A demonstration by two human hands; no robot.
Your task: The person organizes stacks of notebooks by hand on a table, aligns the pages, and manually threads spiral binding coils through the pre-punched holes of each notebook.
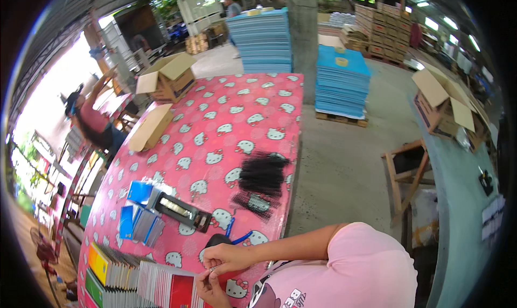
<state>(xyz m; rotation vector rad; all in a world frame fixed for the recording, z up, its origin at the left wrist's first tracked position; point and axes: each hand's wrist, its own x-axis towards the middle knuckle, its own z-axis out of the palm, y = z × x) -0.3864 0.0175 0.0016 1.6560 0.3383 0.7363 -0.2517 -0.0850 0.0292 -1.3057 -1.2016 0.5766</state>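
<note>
A small pale item [214, 268] — kind indeterminable — is pinched between right hand [229, 258] and left hand [211, 289], above the fanned booklets [161, 284].

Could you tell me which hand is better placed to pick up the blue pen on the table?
The right hand: it lies just below the blue pen, while the left hand is lower, beside the booklets. Both pinch a small pale item, so it would have to let go first.
</note>
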